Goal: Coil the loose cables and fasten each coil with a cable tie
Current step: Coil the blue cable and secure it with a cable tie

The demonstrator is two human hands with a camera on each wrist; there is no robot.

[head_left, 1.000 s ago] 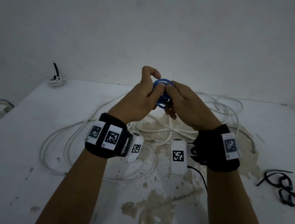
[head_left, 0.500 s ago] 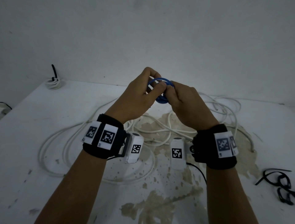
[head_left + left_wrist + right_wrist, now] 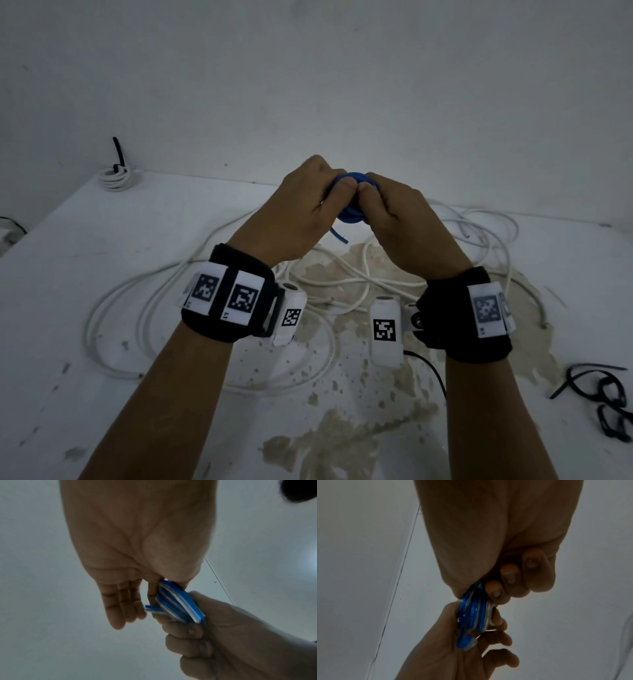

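A small blue cable coil (image 3: 350,216) is held in the air above the table between both hands. My left hand (image 3: 305,209) pinches its left side with thumb and forefinger. My right hand (image 3: 394,212) grips its right side with curled fingers. A short blue end (image 3: 339,235) hangs below the coil. The left wrist view shows the coil's blue strands (image 3: 178,603) edge-on between the two hands, and the right wrist view shows the coil (image 3: 474,614) likewise. Loose white cable (image 3: 144,308) sprawls in wide loops on the white table (image 3: 102,240) under my hands.
A tied white coil (image 3: 116,177) with a black tie sits at the table's far left corner by the wall. Black cable ties (image 3: 606,394) lie at the right edge. A brownish stain (image 3: 359,428) covers the table's middle.
The hands have closed in on the blue coil, squeezing the round loop flatter. Both thumbs now meet on top of it, and a short blue end shows below.
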